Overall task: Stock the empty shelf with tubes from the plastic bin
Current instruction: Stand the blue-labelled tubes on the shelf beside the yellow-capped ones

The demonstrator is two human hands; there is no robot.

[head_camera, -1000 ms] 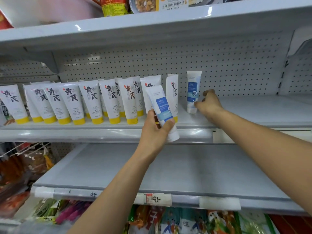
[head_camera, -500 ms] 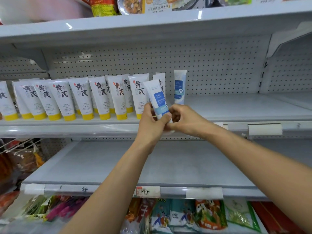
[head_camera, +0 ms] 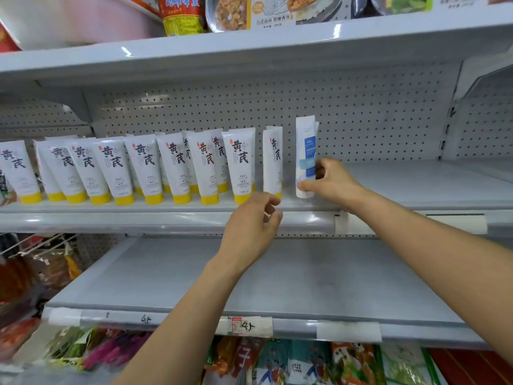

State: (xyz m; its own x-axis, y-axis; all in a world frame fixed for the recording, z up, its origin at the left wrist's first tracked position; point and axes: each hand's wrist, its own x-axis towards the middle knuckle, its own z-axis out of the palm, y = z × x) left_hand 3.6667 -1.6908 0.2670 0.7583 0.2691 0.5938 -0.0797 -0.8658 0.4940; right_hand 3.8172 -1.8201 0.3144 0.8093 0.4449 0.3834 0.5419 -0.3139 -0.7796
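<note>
Blue tube (head_camera: 305,151) upright on shelf (head_camera: 416,184), pinched by right hand (head_camera: 334,184)

Showing a red-and-yellow can (head_camera: 181,15) at top centre, just beside printed food boxes (head_camera: 270,11); showing colourful snack bags (head_camera: 291,362) crowding the bottom edge, below a handwritten price tag (head_camera: 245,325).

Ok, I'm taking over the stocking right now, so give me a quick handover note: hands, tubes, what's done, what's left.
Right hand grips a blue-label tube, upright on the middle shelf just right of the yellow-capped tubes.
Left hand holds nothing, fingers loosely curled, before the shelf edge.
Done: yellow-capped row stands.
Left: release the tube, fill the bare shelf to its right; the bin is out of view.
</note>
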